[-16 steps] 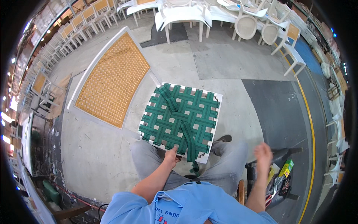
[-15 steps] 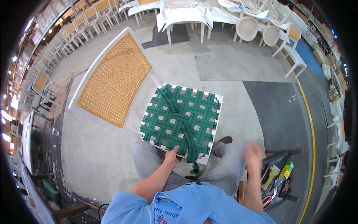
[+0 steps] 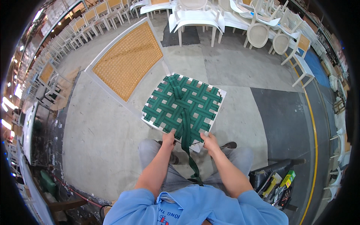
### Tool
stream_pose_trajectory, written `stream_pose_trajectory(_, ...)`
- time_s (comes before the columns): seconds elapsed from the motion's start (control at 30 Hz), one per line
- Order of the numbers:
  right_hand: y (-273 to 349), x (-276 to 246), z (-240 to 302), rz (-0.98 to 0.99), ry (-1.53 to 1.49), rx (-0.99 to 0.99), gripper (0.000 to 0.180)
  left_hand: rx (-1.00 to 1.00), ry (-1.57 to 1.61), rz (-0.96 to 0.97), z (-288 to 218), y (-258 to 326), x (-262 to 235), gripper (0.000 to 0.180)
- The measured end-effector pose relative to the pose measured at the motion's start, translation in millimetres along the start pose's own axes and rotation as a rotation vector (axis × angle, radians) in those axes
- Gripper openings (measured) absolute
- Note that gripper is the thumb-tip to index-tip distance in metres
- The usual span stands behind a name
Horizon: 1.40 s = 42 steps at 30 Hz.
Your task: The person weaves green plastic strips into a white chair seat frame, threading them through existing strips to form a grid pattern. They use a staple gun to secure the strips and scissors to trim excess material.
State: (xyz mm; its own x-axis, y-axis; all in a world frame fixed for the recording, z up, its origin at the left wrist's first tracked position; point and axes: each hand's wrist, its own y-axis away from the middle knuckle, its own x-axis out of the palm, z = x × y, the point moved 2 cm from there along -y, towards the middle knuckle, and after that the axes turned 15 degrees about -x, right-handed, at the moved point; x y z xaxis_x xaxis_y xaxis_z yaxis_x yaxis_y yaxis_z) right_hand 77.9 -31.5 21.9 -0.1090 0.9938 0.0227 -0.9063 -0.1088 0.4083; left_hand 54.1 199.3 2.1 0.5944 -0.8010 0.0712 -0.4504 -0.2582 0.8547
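Observation:
A white-framed chair (image 3: 222,103) stands in front of me, with a tan cane backrest (image 3: 129,60) at the far left. Its seat is a lattice of woven green webbing (image 3: 159,110). One loose green strap (image 3: 186,127) runs over the seat, drops past the front edge and hangs toward my lap. My left hand (image 3: 168,138) is closed around the front edge, thumb on top. On the same edge, right of the strap, my right hand (image 3: 210,142) grips the frame near the corner. The undersides of both hands' grip are hidden.
To my right, a dark bench (image 3: 272,170) bears a yellow-handled tool (image 3: 270,187), a green-and-yellow box (image 3: 288,179) and other tools. White chairs (image 3: 195,22) crowd the far side, and rows of cane-backed chairs (image 3: 99,18) line the far left. A yellow line (image 3: 313,127) crosses the floor at right.
My right hand has come from beside the tool bench to the seat's front edge and taken hold of it. My left hand stays on that edge. The chair appears slightly turned and farther from me.

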Motion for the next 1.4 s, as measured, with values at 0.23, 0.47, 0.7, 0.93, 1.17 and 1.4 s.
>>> stream_pose_trajectory(0.23, 13.2, -8.5, 7.5, 0.124, -0.027, 0.031, 0.070, 0.344, -0.951, -0.475, -6.1, 46.9, 54.8, 0.063)
stream_pose_trajectory(0.47, 6.5, -34.9, -1.9, 0.037, -0.037, -0.065, 0.054, 0.088, -0.418, 0.160, 8.6, 38.7, 78.9, 0.040)
stream_pose_trajectory(0.7, -4.3, -2.8, 17.2, 0.321, -0.189, 0.305, 0.048, -0.368, -0.156, 0.458, 134.0, 120.6, 29.2, 0.027)
stream_pose_trajectory(0.93, -34.6, 60.0, 10.2, 0.220, -0.211, 0.351, 0.039, -0.306, -0.122, 0.555, 129.0, 110.6, 17.8, 0.029)
stream_pose_trajectory(1.17, -22.8, 52.2, -7.1, 0.215, -0.013, 0.168, 0.035, -0.285, 0.150, 0.103, 69.0, 20.5, 25.5, 0.094)
stream_pose_trajectory(1.4, 31.3, 29.1, -32.2, 0.106, 0.238, 0.057, 0.039, 0.019, 0.371, -0.424, 55.6, -27.7, 64.9, 0.093)
